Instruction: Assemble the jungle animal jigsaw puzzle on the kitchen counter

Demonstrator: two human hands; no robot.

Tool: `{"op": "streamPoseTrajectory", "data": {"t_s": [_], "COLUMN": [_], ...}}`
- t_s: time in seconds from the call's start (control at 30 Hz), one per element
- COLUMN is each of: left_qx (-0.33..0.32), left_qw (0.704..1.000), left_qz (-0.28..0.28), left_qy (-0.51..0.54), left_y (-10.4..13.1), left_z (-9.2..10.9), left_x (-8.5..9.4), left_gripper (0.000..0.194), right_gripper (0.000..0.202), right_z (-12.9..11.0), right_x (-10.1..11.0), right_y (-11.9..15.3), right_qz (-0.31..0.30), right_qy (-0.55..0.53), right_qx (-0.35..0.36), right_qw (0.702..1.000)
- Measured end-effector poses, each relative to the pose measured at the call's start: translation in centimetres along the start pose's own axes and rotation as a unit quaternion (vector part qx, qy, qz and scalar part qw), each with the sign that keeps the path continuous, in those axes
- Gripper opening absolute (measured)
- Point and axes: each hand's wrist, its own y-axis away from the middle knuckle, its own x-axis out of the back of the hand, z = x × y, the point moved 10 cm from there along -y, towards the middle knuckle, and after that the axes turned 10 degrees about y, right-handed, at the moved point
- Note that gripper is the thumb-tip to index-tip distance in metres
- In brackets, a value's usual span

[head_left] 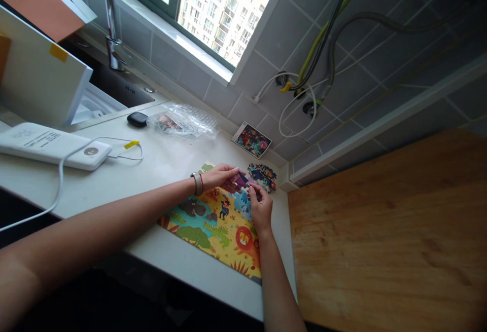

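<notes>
A brightly coloured animal jigsaw puzzle (213, 215) lies on the white counter, with a lion, crocodiles and an elephant on it. Above its far part, my left hand (219, 176), with a watch band at the wrist, is closed on purple puzzle pieces (240, 181). My right hand (262, 208) pinches at the right side of these same pieces, its fingertips close to the left ones. How many pieces are held cannot be made out. Just beyond my hands is a heap of dark, colourful puzzle pieces (262, 177). My forearms cover parts of the puzzle.
A picture card (251, 140) rests near the tiled wall. Crumpled clear plastic (186, 121) and a black case (137, 119) lie left of it. A white power strip (57, 144) with a cable is at the left, by the sink (114, 86). A wooden board (388, 235) stands at the right.
</notes>
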Motion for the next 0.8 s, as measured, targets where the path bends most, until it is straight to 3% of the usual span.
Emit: {"op": "streamPoseTrajectory", "data": {"t_s": [0.17,0.3,0.37,0.47,0.6,0.67,0.8], "left_qx": [-0.015,-0.065,-0.118,-0.175,-0.189,-0.197,-0.223], "left_qw": [0.998,0.983,0.952,0.868,0.771,0.748,0.729], "left_qz": [-0.018,-0.018,-0.006,-0.017,-0.044,-0.042,-0.059], "left_qy": [-0.052,-0.170,-0.281,-0.465,-0.606,-0.633,-0.644], "left_y": [0.0,0.4,0.9,1.8,2.3,2.4,2.3], "left_z": [-0.1,0.6,1.5,2.1,1.4,1.2,0.6], "left_x": [-0.4,-1.0,-1.4,-2.9,-4.3,-4.6,-5.0], "left_gripper": [0.067,0.060,0.048,0.036,0.032,0.031,0.030], "right_gripper": [0.038,0.040,0.041,0.039,0.041,0.048,0.057], "right_z": [-0.4,0.0,0.3,0.2,0.0,1.0,2.8], "right_x": [0.0,0.3,0.4,0.7,1.1,0.4,-1.2], "right_y": [0.0,-0.1,-0.2,-0.3,-0.4,-0.7,-1.3], "right_qz": [-0.004,-0.002,-0.004,0.013,0.056,0.035,-0.036], "right_qy": [0.000,0.014,0.011,0.037,0.186,0.247,0.305], "right_qx": [0.012,0.000,-0.014,-0.001,0.064,0.070,0.069], "right_qw": [1.000,1.000,1.000,0.999,0.979,0.966,0.949]}}
